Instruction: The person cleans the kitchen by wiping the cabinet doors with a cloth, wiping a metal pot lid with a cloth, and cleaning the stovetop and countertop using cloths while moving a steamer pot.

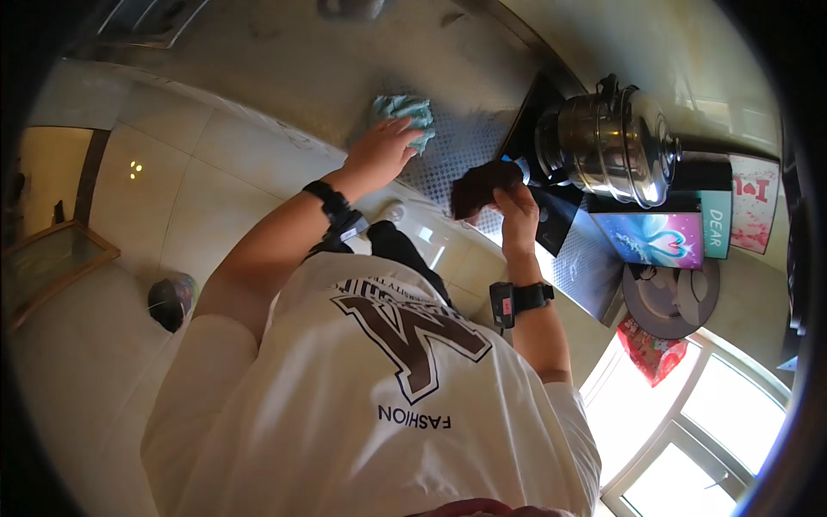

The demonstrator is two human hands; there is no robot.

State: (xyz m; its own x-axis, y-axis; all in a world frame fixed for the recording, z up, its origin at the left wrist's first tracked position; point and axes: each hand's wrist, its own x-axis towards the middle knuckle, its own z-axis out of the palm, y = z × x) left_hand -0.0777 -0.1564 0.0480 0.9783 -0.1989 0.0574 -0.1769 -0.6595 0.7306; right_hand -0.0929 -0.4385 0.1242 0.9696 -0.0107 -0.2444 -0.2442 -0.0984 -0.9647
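Note:
My left hand (377, 157) rests on a crumpled teal cloth (401, 109) on the countertop, its fingers bent over the cloth's near edge. My right hand (518, 217) grips a dark reddish-brown item (482, 188) above the counter, beside the black stove. That item's exact kind is not clear; it looks soft and folded. Under both hands lies a patterned, shiny strip of counter (457, 138). A small blue patch (520, 165) shows just beyond the dark item, too unclear to name.
A steel steamer pot (616, 142) with a lid stands on the black stove (551, 211) at right. Picture panels (655, 239) and a round dark plate (676, 297) are further right, near a bright window (715, 414). A wood-framed glass piece (60, 263) is at the left.

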